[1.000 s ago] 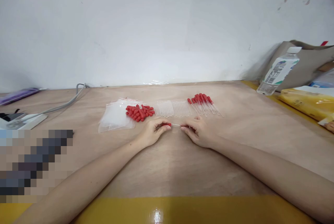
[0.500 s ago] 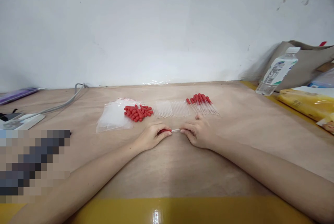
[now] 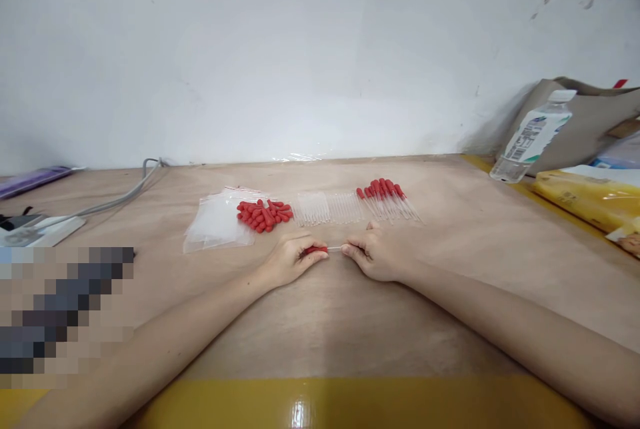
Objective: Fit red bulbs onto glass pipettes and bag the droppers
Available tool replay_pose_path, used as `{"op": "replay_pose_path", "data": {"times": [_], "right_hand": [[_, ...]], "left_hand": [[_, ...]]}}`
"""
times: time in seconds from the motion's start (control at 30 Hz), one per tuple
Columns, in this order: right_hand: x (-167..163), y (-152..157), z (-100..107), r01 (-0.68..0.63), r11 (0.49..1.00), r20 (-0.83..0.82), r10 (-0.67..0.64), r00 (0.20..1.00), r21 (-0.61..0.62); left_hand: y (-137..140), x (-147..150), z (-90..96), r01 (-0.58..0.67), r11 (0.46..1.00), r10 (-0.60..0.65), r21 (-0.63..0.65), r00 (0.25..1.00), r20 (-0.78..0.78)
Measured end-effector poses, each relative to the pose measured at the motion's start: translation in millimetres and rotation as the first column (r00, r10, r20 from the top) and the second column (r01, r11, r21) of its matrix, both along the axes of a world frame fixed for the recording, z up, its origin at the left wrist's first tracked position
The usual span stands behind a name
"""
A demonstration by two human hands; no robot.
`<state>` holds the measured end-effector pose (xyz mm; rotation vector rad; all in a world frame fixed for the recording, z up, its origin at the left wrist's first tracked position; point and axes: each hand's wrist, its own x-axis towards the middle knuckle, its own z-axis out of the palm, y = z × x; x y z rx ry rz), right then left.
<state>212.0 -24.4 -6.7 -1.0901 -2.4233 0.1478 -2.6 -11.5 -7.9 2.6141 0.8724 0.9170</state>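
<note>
My left hand (image 3: 291, 258) is closed around a red rubber dropper bulb (image 3: 316, 250), its open end facing right. A clear, thin glass dropper tube (image 3: 335, 249) spans the short gap between my hands, its left end at the mouth of the bulb. The fingers of my right hand (image 3: 374, 252) pinch the tube's other side and hide the rest of it. Beyond my left hand lies a pile of loose red bulbs (image 3: 264, 216). A row of bare glass tubes (image 3: 330, 208) is behind the gap, and several droppers with red bulbs (image 3: 387, 196) lie beyond my right hand.
Clear zip bags (image 3: 217, 221) lie left of the bulb pile. A grey cable (image 3: 117, 199) and a purple packet (image 3: 35, 181) are at the far left. On the right stand a water bottle (image 3: 533, 136), a yellow packet (image 3: 590, 199) and a grey-brown bag (image 3: 600, 109).
My right hand has shifted slightly left, closer to my left hand, and less of the tube shows between them. The piles on the table look the same.
</note>
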Motion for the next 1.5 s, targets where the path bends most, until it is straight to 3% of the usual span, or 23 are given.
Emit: {"op": "replay_pose_path", "data": {"times": [0.13,0.23,0.4,0.57,0.67,1.0,1.3,1.43,1.5], "right_hand": [[1,0,5,-0.011,0.996,-0.03,0.009,1.0,-0.086],[6,-2,6,-0.033,0.996,-0.099,0.025,0.995,-0.079],[11,-1,1,-0.078,0.995,-0.139,0.085,0.987,0.06],[7,3,-8,-0.125,0.96,-0.136,0.163,0.977,0.252],[5,4,-11,-0.126,0.949,-0.089,0.158,0.983,0.29],[-4,1,-10,-0.053,0.994,-0.059,0.059,0.997,0.096],[-3,-3,0,-0.027,0.996,-0.017,0.025,1.0,-0.085],[3,-4,-3,-0.034,0.992,-0.146,0.015,0.989,-0.124],[7,3,-8,0.037,0.994,-0.255,-0.063,0.965,-0.105]], "left_hand": [[-1,1,2.6,-0.006,1.0,0.005,0.03,0.998,0.057],[-2,2,5.0,-0.044,0.999,0.046,-0.019,0.996,0.077],[-3,3,4.4,-0.072,0.991,0.08,-0.116,0.994,0.068],[-3,2,1.3,-0.048,0.992,0.056,-0.113,0.996,0.072],[-4,3,1.0,-0.022,0.996,0.027,-0.089,0.998,0.059],[-3,4,0.5,-0.007,0.998,0.01,-0.059,0.998,0.056],[-1,2,2.9,-0.016,0.997,0.017,-0.073,1.0,0.016],[1,0,4.5,-0.09,0.981,0.093,-0.173,0.996,0.011],[2,-1,4.2,-0.114,0.967,0.125,-0.226,0.992,0.035]]}}
